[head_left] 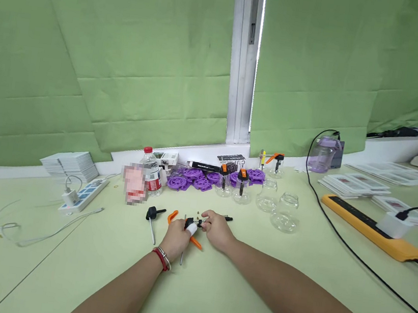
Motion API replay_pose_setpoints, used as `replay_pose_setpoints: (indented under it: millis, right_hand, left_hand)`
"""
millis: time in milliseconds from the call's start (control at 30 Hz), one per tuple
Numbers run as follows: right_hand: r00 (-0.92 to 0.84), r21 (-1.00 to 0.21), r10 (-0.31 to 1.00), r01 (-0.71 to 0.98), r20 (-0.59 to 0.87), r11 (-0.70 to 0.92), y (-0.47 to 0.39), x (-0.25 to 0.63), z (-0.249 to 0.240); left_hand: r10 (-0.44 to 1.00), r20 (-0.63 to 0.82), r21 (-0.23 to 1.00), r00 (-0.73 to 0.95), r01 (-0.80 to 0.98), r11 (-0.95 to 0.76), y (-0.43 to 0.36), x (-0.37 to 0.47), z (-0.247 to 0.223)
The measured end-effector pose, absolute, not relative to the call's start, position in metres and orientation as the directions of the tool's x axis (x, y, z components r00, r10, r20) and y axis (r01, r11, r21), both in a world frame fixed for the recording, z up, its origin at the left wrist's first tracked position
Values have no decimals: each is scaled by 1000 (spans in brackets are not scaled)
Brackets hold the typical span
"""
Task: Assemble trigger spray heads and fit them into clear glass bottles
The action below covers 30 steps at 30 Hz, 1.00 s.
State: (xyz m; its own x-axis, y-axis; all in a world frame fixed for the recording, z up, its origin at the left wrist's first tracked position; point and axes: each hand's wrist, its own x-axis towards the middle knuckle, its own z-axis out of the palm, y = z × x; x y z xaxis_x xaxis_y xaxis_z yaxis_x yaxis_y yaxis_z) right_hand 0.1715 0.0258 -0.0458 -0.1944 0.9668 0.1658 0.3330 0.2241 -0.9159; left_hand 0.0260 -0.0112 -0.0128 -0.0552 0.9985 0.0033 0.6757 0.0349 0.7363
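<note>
My left hand (176, 237), its thumb wrapped in white, is closed around a small black part (189, 222) with a thin metal shaft. My right hand (218, 231) pinches the other end of that shaft, where a small black piece (201, 222) shows. Below the left hand an orange lever (196, 243) sticks out, and an orange curved piece (172, 216) shows above it; whether they are joined is hidden. To the left lies a black cap with a metal rod (152, 223). Beyond the right fingers lies a black part with a spring (228, 218).
Purple plastic parts (178, 182) lie at the back beside a water bottle (154, 175). Glass jars (285, 218), some with black-and-orange tops (242, 181), stand right of them. An orange power strip (369, 229) and black cable lie right, a white power strip (88, 194) left.
</note>
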Motion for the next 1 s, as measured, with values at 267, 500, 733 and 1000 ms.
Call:
replay_pose_setpoints:
  millis: [267,500,733,1000]
  right_hand:
    - [-190,-928,966,297,173,225,26,172,-45]
    - [-195,-950,974,267,112,162,30,173,-46]
    - [-178,-929,976,324,124,177,32,175,-49]
    - [-168,-947,981,288,95,141,40,168,-54]
  left_hand:
    - [999,15,742,-43,670,18,-11,25,-14]
    - [998,-6,749,-59,661,44,-10,25,-13]
    - [998,10,744,-65,667,36,-11,25,-14]
    - [999,11,722,-45,691,23,-13,28,-9]
